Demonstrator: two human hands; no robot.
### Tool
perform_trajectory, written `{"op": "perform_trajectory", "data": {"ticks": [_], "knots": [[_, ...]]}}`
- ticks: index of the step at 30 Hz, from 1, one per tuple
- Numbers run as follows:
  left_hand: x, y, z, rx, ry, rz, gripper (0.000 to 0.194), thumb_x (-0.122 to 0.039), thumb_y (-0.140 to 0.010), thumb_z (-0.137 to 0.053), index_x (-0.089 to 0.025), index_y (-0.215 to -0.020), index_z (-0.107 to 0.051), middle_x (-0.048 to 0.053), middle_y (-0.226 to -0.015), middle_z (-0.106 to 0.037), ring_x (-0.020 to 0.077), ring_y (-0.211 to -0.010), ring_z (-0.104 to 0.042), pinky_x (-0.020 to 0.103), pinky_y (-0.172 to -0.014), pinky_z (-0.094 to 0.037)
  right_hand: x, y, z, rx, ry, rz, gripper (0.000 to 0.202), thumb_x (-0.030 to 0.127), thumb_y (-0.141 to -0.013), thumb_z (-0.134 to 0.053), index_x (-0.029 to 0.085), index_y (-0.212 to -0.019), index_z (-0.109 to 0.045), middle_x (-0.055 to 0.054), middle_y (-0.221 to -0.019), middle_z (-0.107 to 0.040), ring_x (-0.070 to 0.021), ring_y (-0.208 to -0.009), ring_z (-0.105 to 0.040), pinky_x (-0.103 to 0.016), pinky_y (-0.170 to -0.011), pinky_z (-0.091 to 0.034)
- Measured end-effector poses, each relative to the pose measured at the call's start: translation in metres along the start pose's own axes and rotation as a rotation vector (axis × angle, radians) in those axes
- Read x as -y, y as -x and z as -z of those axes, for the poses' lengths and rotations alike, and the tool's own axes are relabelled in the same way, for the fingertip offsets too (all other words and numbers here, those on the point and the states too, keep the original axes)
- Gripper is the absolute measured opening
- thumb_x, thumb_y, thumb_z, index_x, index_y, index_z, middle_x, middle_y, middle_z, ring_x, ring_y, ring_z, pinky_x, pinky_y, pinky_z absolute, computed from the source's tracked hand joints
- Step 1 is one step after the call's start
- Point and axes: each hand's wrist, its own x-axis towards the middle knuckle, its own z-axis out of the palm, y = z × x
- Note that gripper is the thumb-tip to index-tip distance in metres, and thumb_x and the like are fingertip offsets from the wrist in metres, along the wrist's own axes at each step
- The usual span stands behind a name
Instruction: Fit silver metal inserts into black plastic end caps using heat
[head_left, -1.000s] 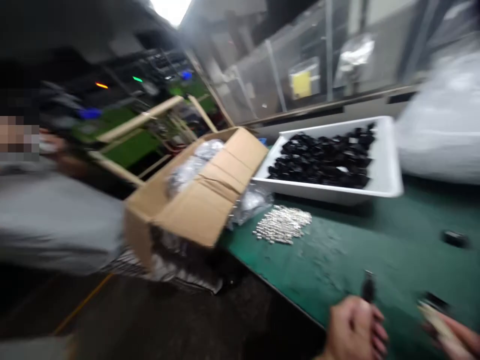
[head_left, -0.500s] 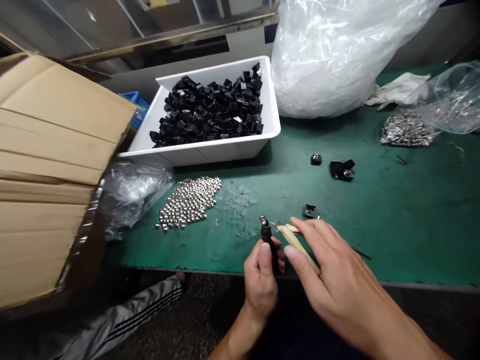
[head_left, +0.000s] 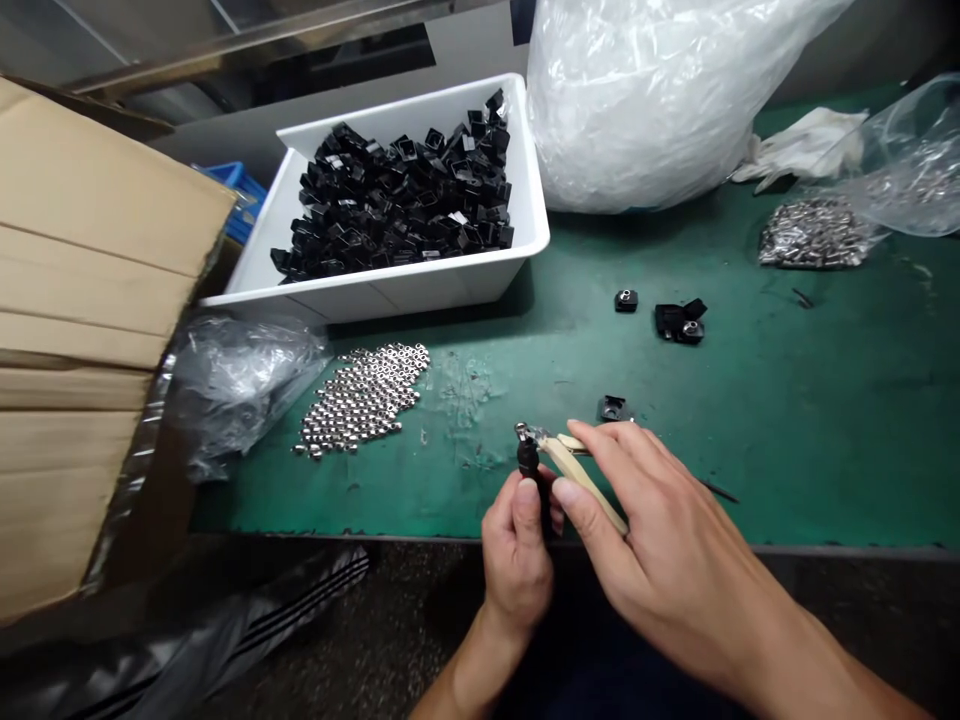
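Observation:
My left hand (head_left: 516, 548) is closed around a black rod-like handle (head_left: 529, 459), held upright near the front edge of the table. A small shiny metal piece (head_left: 520, 430) sits at its top. In my right hand (head_left: 671, 525) is a pair of nippers (head_left: 583, 482) with cream-coloured handles. Their jaws are at the metal piece, though I cannot tell whether they grip it. Just beyond my right fingers lies a black plastic part (head_left: 612, 408) with a round recess.
A white bin (head_left: 405, 290) of black plastic parts stands at the back. Small metal sleeves (head_left: 367, 395) lie in rows before it. A cardboard box (head_left: 82, 330) is at left, a large plastic bag (head_left: 637, 120) behind. Black parts (head_left: 679, 322) and bagged metal pieces (head_left: 814, 235) lie right.
The nippers' jaws have moved left onto the metal piece at the top of the black handle. The camera view has shifted slightly. Both hands keep their hold.

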Motion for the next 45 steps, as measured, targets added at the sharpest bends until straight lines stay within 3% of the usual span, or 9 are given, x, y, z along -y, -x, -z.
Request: {"op": "perform_trajectory", "data": {"ticks": [17,32,40,45], "knots": [[0.002,0.0,0.0,-0.029,-0.027,0.056,0.046,-0.054,-0.103,-0.044,-0.015,-0.088,-0.065,0.0,-0.072,-0.059,0.012,-0.066,-0.054,0.023,-0.061,-0.044,0.0,-0.001,0.006,0.016,-0.016,-0.005,0.039,0.04,-0.106,-0.042,0.026,-0.142,-0.053,-0.007,-0.122,-0.062,-0.0249,-0.109,-0.059,-0.048,-0.096,-0.052],[-0.003,-0.002,-0.002,-0.006,-0.006,0.035,0.046,-0.053,-0.103,-0.043,-0.016,-0.097,-0.068,0.001,-0.075,-0.062,0.0129,-0.068,-0.054,0.025,-0.071,-0.049,-0.002,-0.004,0.009,0.052,-0.052,-0.014,0.033,0.04,-0.107,-0.041,0.028,-0.134,-0.057,-0.006,-0.119,-0.063,-0.0242,-0.107,-0.06,-0.046,-0.096,-0.051],[-0.005,-0.002,-0.002,-0.017,-0.104,-0.015,0.044,-0.049,-0.104,-0.043,-0.016,-0.089,-0.067,0.0,-0.075,-0.063,0.0117,-0.067,-0.054,0.023,-0.065,-0.046,-0.002,-0.007,0.019,0.134,0.003,0.037,0.027,0.035,-0.109,-0.035,0.026,-0.118,-0.059,-0.004,-0.106,-0.062,-0.0233,-0.097,-0.058,-0.045,-0.09,-0.05],[-0.005,-0.004,-0.001,0.021,-0.114,-0.033,0.043,-0.048,-0.105,-0.042,-0.016,-0.096,-0.068,0.0,-0.076,-0.063,0.0115,-0.068,-0.055,0.022,-0.065,-0.046,-0.005,-0.01,0.023,0.15,0.054,0.096,0.029,0.032,-0.109,-0.035,0.027,-0.122,-0.059,-0.004,-0.106,-0.062,-0.0232,-0.097,-0.058,-0.045,-0.09,-0.049]]}}
